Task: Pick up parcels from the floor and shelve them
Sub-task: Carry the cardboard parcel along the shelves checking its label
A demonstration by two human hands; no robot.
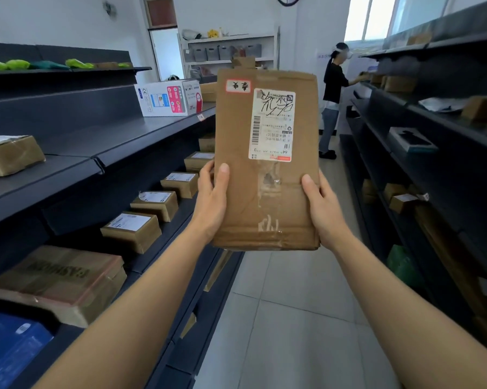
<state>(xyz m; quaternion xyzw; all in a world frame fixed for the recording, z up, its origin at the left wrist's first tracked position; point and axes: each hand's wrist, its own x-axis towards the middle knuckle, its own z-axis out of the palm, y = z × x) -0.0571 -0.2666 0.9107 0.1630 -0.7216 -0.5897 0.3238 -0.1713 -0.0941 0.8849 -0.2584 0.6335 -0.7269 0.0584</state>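
Note:
A flat brown cardboard parcel (267,189) with a white shipping label and a small red-edged sticker stands upright in the air in the middle of the aisle. My left hand (212,197) grips its lower left edge, thumb on the front. My right hand (322,204) grips the lower right edge the same way. The dark shelf unit on the left (101,141) runs beside the parcel, with several small boxes on its lower tier.
A white printed box (170,98) and a taped box (10,154) sit on the left middle shelf. Another dark shelf unit (433,113) lines the right side. A person in a black top (333,99) stands at it farther down the tiled aisle (287,318).

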